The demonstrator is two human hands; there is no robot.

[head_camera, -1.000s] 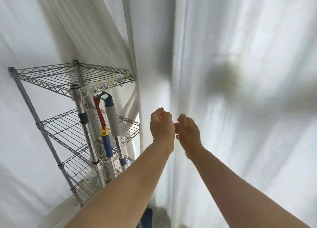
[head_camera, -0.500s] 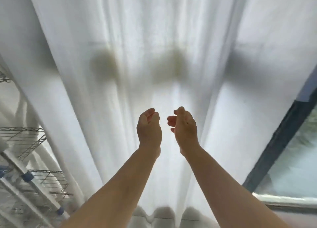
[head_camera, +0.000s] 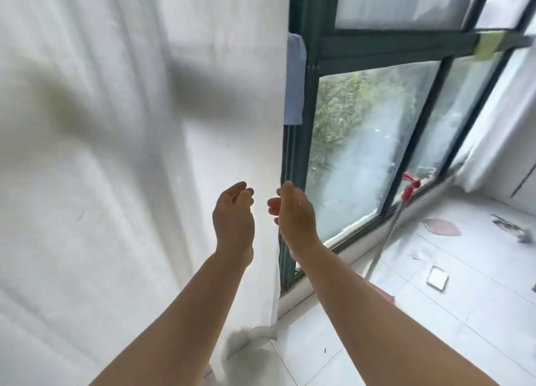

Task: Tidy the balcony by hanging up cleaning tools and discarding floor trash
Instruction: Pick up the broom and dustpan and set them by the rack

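My left hand (head_camera: 234, 211) and my right hand (head_camera: 294, 211) are raised side by side in front of me, a small gap between them. Both have loosely curled fingers and hold nothing. A long tool with a red handle top (head_camera: 409, 186) and a metal pole leans against the window at the right. On the white floor tiles lie pieces of trash: a brown leaf-like scrap (head_camera: 442, 227), a dark grey scrap (head_camera: 513, 230) and a small white square piece (head_camera: 437, 277).
A white curtain (head_camera: 116, 153) fills the left half. A dark green window frame (head_camera: 307, 95) stands behind my hands, with a blue cloth (head_camera: 294, 78) hanging on it. A yellow-green patch (head_camera: 488, 46) sits on the upper bar. A second white curtain (head_camera: 504, 118) hangs at far right.
The view has swung right: the wire rack with hung tools has left the frame, and the window and littered floor have come in. My hands have drifted slightly apart, still holding nothing.
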